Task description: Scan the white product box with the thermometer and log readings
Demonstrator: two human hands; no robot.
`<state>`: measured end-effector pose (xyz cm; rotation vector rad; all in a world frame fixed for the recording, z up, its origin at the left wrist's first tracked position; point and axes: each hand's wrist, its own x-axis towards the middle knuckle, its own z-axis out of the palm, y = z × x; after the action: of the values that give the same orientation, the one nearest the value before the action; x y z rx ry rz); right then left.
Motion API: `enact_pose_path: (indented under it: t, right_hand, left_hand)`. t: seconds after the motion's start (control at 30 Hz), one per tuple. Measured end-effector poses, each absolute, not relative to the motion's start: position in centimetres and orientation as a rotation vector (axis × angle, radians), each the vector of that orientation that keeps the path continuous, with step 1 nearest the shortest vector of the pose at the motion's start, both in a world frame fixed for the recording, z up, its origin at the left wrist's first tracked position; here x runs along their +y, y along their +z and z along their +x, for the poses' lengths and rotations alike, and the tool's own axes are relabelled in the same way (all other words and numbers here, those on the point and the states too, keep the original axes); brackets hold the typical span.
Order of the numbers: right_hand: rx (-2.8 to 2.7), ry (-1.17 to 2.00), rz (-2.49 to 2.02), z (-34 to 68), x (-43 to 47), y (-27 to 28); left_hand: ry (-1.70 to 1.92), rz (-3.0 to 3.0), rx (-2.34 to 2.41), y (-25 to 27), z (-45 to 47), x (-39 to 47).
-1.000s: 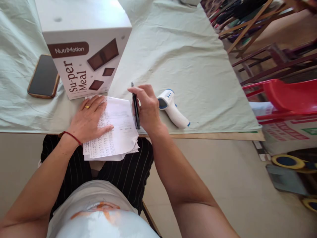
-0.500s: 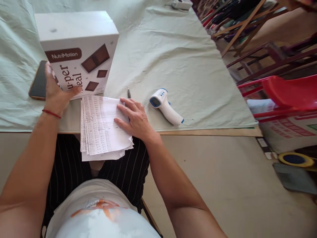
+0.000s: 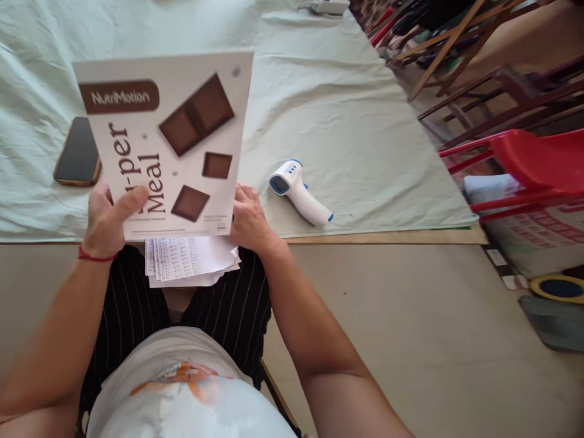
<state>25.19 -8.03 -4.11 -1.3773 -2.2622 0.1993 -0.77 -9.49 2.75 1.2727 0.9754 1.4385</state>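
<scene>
In my left hand [image 3: 107, 216] is a white NutriMotion box [image 3: 157, 158] with chocolate pieces printed on it. The thumb presses on its front and the fingers wrap the left side. The box's front now faces me, over the table edge. My right hand [image 3: 252, 218] is at the box's lower right corner, beside a stack of printed papers [image 3: 191, 261]. The box covers its fingers, so I cannot see whether they grip anything. The stack juts past the table edge, its upper part hidden behind the box.
A phone [image 3: 78, 152] lies left of the box. To the right is a white and blue infrared thermometer [image 3: 301, 193]. A pale green cloth [image 3: 365, 134] covers the table. Beyond the table's right side stand a red chair [image 3: 542, 167] and a printed sack [image 3: 533, 240].
My left hand has brought the box nearer and to the right, tilting its front up toward me. It now covers the upper papers and my right fingers, which lay spread on the stack before.
</scene>
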Motion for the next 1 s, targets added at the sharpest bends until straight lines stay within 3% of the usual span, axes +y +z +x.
enact_pose_path:
  t: [0.3, 0.47, 0.6, 0.73, 0.83, 1.0]
  right_hand:
    - [-2.100, 0.156, -1.380, 26.3, -8.3, -2.6]
    - [-1.731, -0.026, -1.805, 33.1, -7.8, -2.3]
    - [-1.744, 0.118, -2.041, 36.7, -7.0, -3.6]
    - [-1.599, 0.217, -1.916, 34.5, -8.9, -2.6]
    - [-1.343, 0.489, -1.564, 29.9, -13.0, 0.0]
    - [-0.953, 1.395, -0.930, 21.6, -20.8, 3.4]
  left_hand:
    - [1.298, 1.369, 1.017, 0.5, -1.5, -10.6]
    - [1.303, 1.411, 1.049, 0.5, -1.6, -10.8]
    - [1.305, 1.456, 1.080, -0.1, -1.9, -10.8]
    - [1.316, 1.462, 1.098, -0.2, -1.9, -10.7]
    - [1.309, 1.438, 1.088, -0.2, -1.7, -10.7]
    - [1.319, 1.444, 1.072, -0.4, -1.8, -10.9]
